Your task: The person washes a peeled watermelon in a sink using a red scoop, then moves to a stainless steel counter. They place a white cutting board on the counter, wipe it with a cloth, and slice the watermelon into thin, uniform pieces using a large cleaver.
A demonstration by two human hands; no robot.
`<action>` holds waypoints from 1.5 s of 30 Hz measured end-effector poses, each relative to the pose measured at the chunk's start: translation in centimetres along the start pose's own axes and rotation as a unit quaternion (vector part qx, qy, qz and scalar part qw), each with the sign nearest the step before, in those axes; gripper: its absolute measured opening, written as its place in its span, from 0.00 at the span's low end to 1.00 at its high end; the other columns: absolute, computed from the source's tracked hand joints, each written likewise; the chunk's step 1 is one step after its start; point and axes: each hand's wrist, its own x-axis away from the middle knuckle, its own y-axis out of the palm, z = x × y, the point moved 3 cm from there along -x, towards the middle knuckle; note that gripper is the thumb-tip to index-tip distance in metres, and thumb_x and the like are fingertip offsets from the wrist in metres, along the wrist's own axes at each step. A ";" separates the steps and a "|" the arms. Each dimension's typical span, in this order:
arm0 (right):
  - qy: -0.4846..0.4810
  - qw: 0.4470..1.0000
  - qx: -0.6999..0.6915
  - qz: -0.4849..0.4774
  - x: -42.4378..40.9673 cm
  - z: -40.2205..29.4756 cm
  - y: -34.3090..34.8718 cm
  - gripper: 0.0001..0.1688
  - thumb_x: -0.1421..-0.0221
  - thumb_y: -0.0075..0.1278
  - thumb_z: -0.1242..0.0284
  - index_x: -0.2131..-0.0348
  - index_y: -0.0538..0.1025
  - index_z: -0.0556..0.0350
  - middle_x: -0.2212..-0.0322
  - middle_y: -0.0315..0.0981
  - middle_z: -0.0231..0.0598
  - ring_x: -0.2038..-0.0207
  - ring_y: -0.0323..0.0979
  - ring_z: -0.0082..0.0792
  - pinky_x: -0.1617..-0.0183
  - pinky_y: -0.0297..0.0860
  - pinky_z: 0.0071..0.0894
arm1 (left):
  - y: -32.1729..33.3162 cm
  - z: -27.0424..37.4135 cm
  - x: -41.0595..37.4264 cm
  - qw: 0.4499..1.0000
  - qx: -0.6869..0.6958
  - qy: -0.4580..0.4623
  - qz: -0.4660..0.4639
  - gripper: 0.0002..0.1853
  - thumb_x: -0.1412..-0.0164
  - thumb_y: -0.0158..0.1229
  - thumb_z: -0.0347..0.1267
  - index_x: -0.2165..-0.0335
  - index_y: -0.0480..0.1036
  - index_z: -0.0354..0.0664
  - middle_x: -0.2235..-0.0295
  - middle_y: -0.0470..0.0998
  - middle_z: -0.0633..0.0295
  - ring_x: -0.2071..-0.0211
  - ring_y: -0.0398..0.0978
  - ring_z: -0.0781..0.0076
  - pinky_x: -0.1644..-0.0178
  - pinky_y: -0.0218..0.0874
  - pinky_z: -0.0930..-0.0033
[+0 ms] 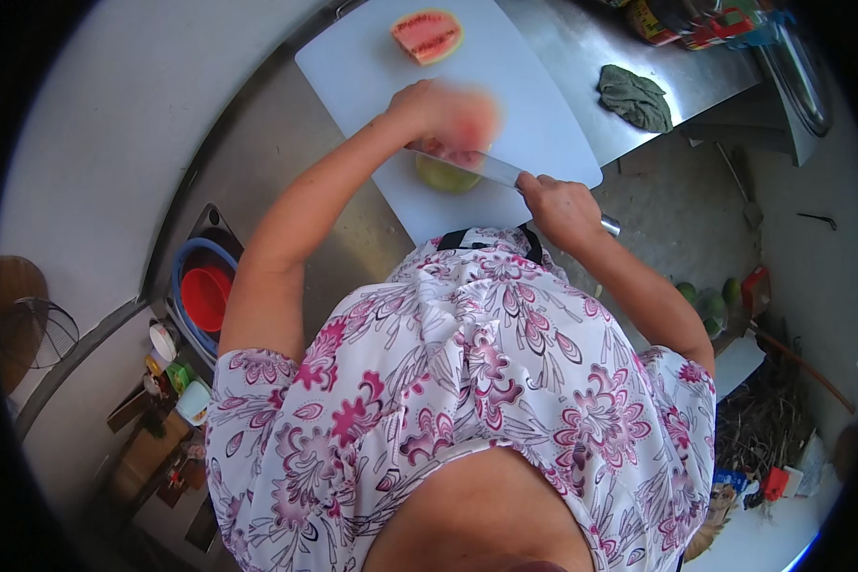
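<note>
My right hand [561, 209] grips the handle of a kitchen knife [497, 170], whose metal butt shows behind my fist. Its broad blade reaches left across a watermelon piece [449, 177] with pale green rind toward me and pink flesh at the blade. My left hand [440, 107] is just beyond the blade, above the white cutting board [543, 121]. Motion blur hides its fingers in a pinkish smear, so whether it holds fruit is unclear. Farther up the board lies another cut watermelon piece [427, 36], red flesh and dark seeds showing.
The board rests on a stainless steel counter [357, 236]. A dark green cloth [635, 99] lies right of it, near packaged goods [686, 21]. At left, a red basin [206, 299] sits inside a blue one [186, 261]. Several green melons [711, 307] are on the floor at right.
</note>
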 end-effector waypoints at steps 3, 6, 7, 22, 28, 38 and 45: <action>0.013 1.000 0.007 -0.002 1.1 0.2 -0.5 0.07 0.47 0.45 0.74 0.65 0.68 0.54 0.78 0.73 0.43 0.75 0.75 0.47 0.73 0.68 0.45 | -0.7 -2.9 -0.5 0.976 0.037 0.051 0.209 0.13 0.46 0.57 0.34 0.66 0.74 0.34 0.64 0.77 0.55 0.66 0.76 0.72 0.62 0.67 0.70; 0.039 0.999 -0.029 0.021 2.4 0.3 -1.0 0.07 0.45 0.47 0.71 0.66 0.69 0.55 0.78 0.73 0.44 0.75 0.74 0.49 0.72 0.68 0.47 | -0.7 -5.5 2.0 0.882 0.210 0.131 0.401 0.09 0.44 0.56 0.29 0.66 0.74 0.35 0.67 0.78 0.57 0.67 0.76 0.71 0.62 0.67 0.69; 0.046 0.998 -0.041 0.026 2.6 0.3 -1.1 0.07 0.44 0.47 0.71 0.66 0.69 0.55 0.78 0.74 0.44 0.75 0.74 0.49 0.72 0.68 0.47 | 0.3 -5.9 3.2 0.861 0.219 0.130 0.440 0.07 0.45 0.56 0.28 0.67 0.74 0.36 0.68 0.77 0.57 0.69 0.76 0.67 0.64 0.67 0.67; 0.023 0.998 -0.055 0.018 3.1 -0.3 -2.7 0.08 0.43 0.46 0.70 0.69 0.68 0.56 0.79 0.73 0.45 0.77 0.72 0.52 0.73 0.67 0.49 | 14.9 -2.4 5.2 0.847 0.054 0.201 0.488 0.26 0.59 0.62 0.24 0.56 0.71 0.37 0.55 0.68 0.54 0.52 0.65 0.48 0.49 0.58 0.52; 0.034 0.998 -0.053 -0.012 3.7 0.0 -3.2 0.07 0.44 0.47 0.71 0.69 0.68 0.56 0.80 0.72 0.46 0.77 0.72 0.52 0.73 0.66 0.49 | 14.9 -2.6 5.1 0.842 0.053 0.215 0.492 0.26 0.59 0.61 0.24 0.55 0.71 0.36 0.56 0.69 0.55 0.53 0.66 0.50 0.50 0.58 0.54; 0.040 0.997 -0.030 -0.067 -0.2 -0.5 -0.2 0.06 0.49 0.45 0.77 0.68 0.67 0.58 0.80 0.74 0.47 0.75 0.75 0.50 0.73 0.68 0.49 | 14.3 -1.9 5.7 0.845 0.035 0.209 0.491 0.24 0.58 0.61 0.25 0.57 0.71 0.37 0.56 0.69 0.57 0.54 0.66 0.53 0.51 0.58 0.55; -0.001 1.000 -0.025 -0.006 -2.8 -0.7 1.8 0.08 0.41 0.44 0.70 0.67 0.68 0.56 0.82 0.73 0.47 0.78 0.74 0.50 0.75 0.68 0.49 | 12.4 -1.1 7.2 0.851 0.094 0.200 0.477 0.18 0.56 0.61 0.24 0.61 0.73 0.37 0.60 0.72 0.57 0.59 0.69 0.54 0.54 0.62 0.58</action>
